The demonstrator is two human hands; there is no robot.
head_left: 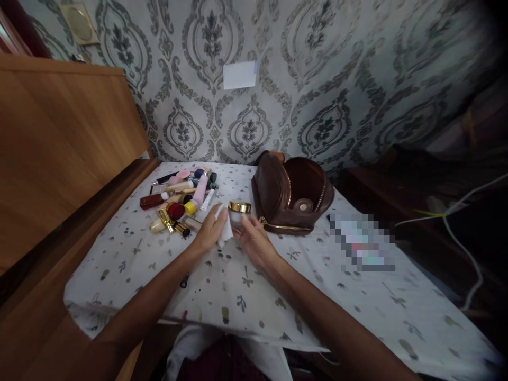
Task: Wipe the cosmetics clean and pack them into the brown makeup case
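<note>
A round jar [239,210] with a gold lid and a pale body is held above the middle of the table. My right hand [256,241] has its fingers closed round the jar's lower right side. At the jar's left, my left hand [211,227] pinches a white tissue [226,230], which lies against the jar. Just right of the hands stands a brown leather bag [273,193] with its zipper open. A pile of cosmetics lies to the left, with a pink tube [200,189], a dark red bottle [154,200] and gold-coloured tubes [165,220].
The table [159,275] has a white patterned cloth. A blurred-out flat object [363,243] lies on its right part. A wooden cabinet [71,159] rises along the left edge, a patterned wall [250,127] behind. White cables [464,248] hang at the far right.
</note>
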